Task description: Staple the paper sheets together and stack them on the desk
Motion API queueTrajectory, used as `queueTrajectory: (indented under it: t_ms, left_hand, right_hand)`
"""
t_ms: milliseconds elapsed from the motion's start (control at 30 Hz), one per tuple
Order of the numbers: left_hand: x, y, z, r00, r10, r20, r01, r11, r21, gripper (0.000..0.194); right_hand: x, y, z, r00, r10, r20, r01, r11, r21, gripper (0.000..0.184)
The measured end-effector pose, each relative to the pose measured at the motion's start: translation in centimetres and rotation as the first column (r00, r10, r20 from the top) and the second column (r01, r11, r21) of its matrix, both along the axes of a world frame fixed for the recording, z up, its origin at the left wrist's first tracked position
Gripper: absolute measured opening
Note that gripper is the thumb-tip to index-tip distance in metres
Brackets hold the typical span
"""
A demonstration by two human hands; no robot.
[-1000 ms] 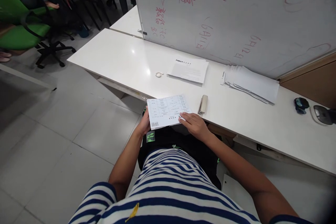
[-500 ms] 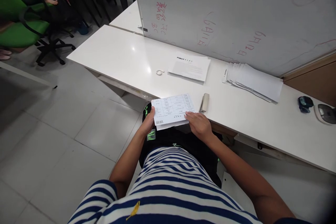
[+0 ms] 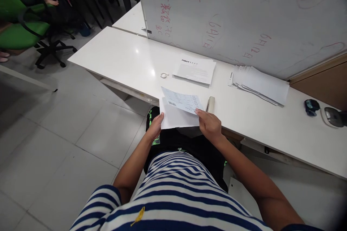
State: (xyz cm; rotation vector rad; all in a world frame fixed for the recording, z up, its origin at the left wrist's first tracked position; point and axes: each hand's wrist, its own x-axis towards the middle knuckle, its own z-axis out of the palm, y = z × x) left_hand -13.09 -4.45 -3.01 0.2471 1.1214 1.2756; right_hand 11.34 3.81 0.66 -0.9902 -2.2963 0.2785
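2 sheets newly parted: right hand (image 3: 210, 124) pinches printed sheet (image 3: 181, 100), exposing white sheet (image 3: 177, 118), pinched between left hand's (image 3: 155, 127) thumb and fingers.

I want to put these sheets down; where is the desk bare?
The widest bare stretch of desk is left of the small white loop. Another lies between the stapler, the fanned paper stack and the dark gadget. It's crowded around the stapler, beside the right hand.

- We find the printed sheet (image 3: 181, 100) raised at a slant, dark codes near one corner, pinched in the right hand (image 3: 210, 122).
- We note the lower sheet (image 3: 176, 118) beneath, white, visibly blank, gripped by the left hand (image 3: 155, 126).
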Motion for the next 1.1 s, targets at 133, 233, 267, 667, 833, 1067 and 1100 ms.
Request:
queueTrajectory:
  t_ms: [133, 233, 267, 667, 833, 1067, 1100]
  left_hand:
    - [0.1, 0.2, -0.5, 0.999, 0.02, -0.026, -0.019, 1.0, 0.018, 0.047]
    - [0.3, 0.3, -0.5, 0.999, 0.028, -0.043, -0.027, 0.999, 0.036, 0.047]
    - [0.3, 0.3, -0.4, 0.999, 0.029, -0.044, -0.027, 0.999, 0.039, 0.047]
    - [0.7, 0.3, 0.1, 0.998, 0.046, 0.042, -0.049, 0.996, 0.071, 0.054]
    - [0.3, 0.4, 0.0, 0.99, -0.009, 0.14, -0.002, 0.997, 0.083, 0.072]
    - [0.6, 0.4, 0.3, 0.999, 0.035, 0.014, -0.035, 0.999, 0.002, 0.053]
    - [0.7, 0.4, 0.2, 0.999, 0.034, -0.004, -0.034, 0.999, -0.001, 0.053]
  right_hand:
    - [0.3, -0.2, 0.7, 0.997, 0.04, 0.059, -0.038, 0.999, -0.033, 0.033]
    - [0.4, -0.6, 0.7, 0.991, 0.092, 0.101, -0.089, 0.995, -0.034, 0.032]
    - [0.4, -0.7, 0.6, 0.988, 0.107, 0.112, -0.104, 0.994, -0.029, 0.032]
    - [0.5, -1.5, -1.3, 0.978, 0.131, 0.165, -0.144, 0.987, 0.067, 0.03]
    - [0.5, -1.6, -1.8, 0.978, 0.136, 0.157, -0.154, 0.983, 0.103, 0.029]
    - [0.4, -2.1, -2.2, 0.974, 0.15, 0.171, -0.182, 0.965, 0.187, 0.027]
    - [0.4, -2.2, -2.2, 0.972, 0.153, 0.179, -0.185, 0.965, 0.183, 0.026]
